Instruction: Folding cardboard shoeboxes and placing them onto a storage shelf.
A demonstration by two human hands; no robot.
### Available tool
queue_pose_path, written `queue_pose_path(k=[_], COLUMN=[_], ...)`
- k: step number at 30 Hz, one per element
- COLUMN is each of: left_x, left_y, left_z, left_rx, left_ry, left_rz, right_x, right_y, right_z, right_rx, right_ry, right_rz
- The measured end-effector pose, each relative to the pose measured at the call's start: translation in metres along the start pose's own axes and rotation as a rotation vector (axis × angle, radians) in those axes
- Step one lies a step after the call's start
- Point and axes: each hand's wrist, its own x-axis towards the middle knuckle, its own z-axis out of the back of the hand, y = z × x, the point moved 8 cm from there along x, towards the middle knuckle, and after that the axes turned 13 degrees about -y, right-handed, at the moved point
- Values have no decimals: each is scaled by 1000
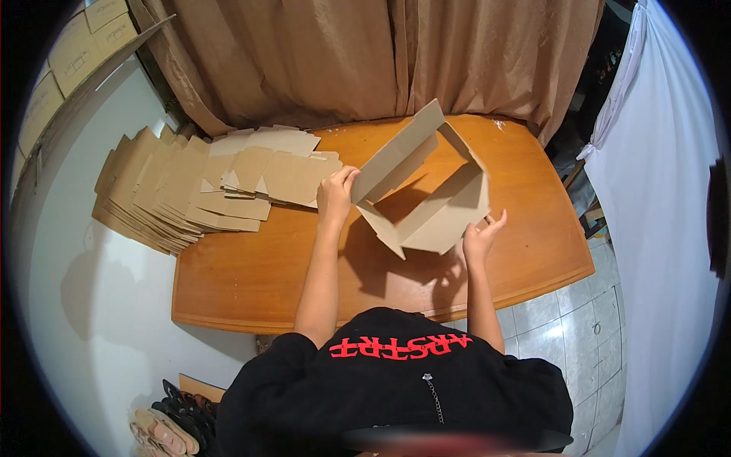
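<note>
Held up over the wooden table is a brown cardboard box [451, 217], unfolded into a four-sided sleeve. Its ends are open, several flaps stick out, and the tabletop shows through the middle. My left hand [335, 192] pinches the left panel near its edge. At the lower right corner, my right hand [480, 238] grips the box between thumb and fingers, partly hidden by the cardboard. To the left of my left hand lies a spread pile of flattened cardboard boxes [171, 186], overlapping each other.
The wooden table [533, 221] has a curved front edge close to my body. Brown curtains [327, 61] hang behind it, and a white cloth [655, 190] hangs at the right. Closed cartons [80, 49] sit on a shelf at upper left. Footwear [171, 426] lies at lower left.
</note>
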Motion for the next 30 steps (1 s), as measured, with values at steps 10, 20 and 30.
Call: queue_pose_path(k=[10,20,30], left_x=[11,3,1], left_y=[-32,-10,-2], left_z=[-25,-45,-18], left_rx=[-6,15,299], left_ry=[163,314,-55], left_rz=[-210,-152,-252], right_x=[-7,-8,28], right_y=[23,-7,-7], right_z=[-55,-59,-59], right_rx=[-430,-530,-474], right_ry=[280,435,484], right_rz=[154,63,-21])
